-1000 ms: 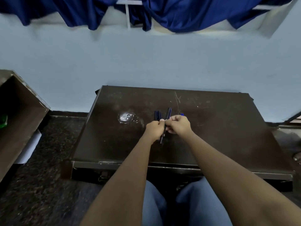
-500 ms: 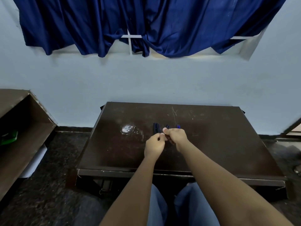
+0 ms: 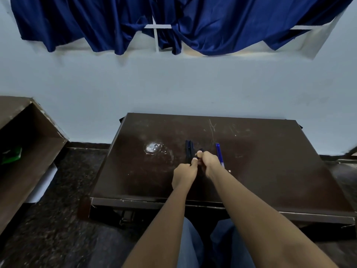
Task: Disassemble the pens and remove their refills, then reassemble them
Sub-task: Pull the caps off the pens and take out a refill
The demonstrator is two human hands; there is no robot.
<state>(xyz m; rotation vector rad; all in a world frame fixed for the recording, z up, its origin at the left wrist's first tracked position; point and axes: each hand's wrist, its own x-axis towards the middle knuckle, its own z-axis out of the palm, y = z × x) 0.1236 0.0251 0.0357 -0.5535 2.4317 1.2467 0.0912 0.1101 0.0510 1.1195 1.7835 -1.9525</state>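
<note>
A pen (image 3: 201, 150) is being gripped above the table (image 3: 270, 171) by both hands. The left hand (image 3: 184, 175) and right hand (image 3: 209, 164) are being curled tightly round it, and most of it is being hidden. If it is being pulled apart too sharply, small parts could be flung to the floor. The loose refills (image 3: 219, 154) at 1 o'clock could also be knocked rolling. Other pens (image 3: 189, 151) are lying at 12 o'clock. The scratched brown top is being marked by a shiny smear (image 3: 153, 148) at 10 o'clock. A shelf (image 3: 29, 144) is being shown at 9 o'clock, and a blue curtain (image 3: 193, 26) at 12 o'clock.
</note>
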